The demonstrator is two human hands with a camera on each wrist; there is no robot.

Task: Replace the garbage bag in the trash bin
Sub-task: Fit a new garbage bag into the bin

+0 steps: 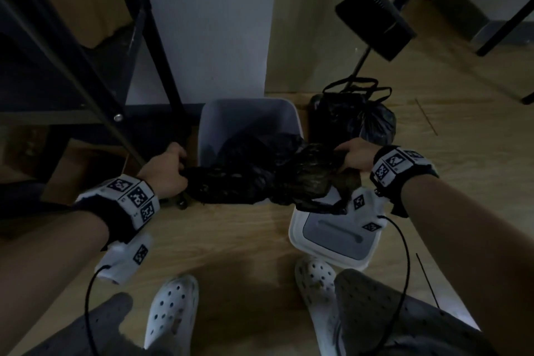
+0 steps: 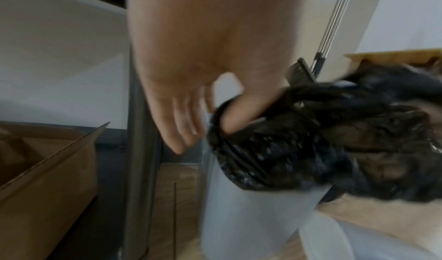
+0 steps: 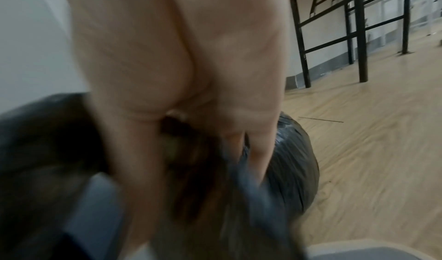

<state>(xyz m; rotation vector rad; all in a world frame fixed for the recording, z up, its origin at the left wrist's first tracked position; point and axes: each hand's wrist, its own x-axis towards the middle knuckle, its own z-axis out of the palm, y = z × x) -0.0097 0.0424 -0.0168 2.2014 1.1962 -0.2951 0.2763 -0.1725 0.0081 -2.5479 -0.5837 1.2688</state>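
Left hand: our left hand (image 1: 166, 172) sits at nine o'clock of the bin mouth, thumb hooked through the black garbage bag (image 1: 260, 173) hem; in the left wrist view the other fingers (image 2: 178, 130) hang straight, clear of the plastic.
Right hand: our right hand (image 1: 357, 157) is at three o'clock of the bin, fingers curled round a bunched fold of the same bag.
Bag: it stretches between our hands across the near rim of the trash bin (image 1: 248, 115), part of it sagging inside.
Arms: both forearms reach forward and down, wrists well apart, palms turned down.
Lid: the bin lid (image 1: 335, 235) lies flat on the floor at five o'clock.
Old bag: a tied full bag (image 1: 354, 117) stands at two o'clock, just beside the bin.
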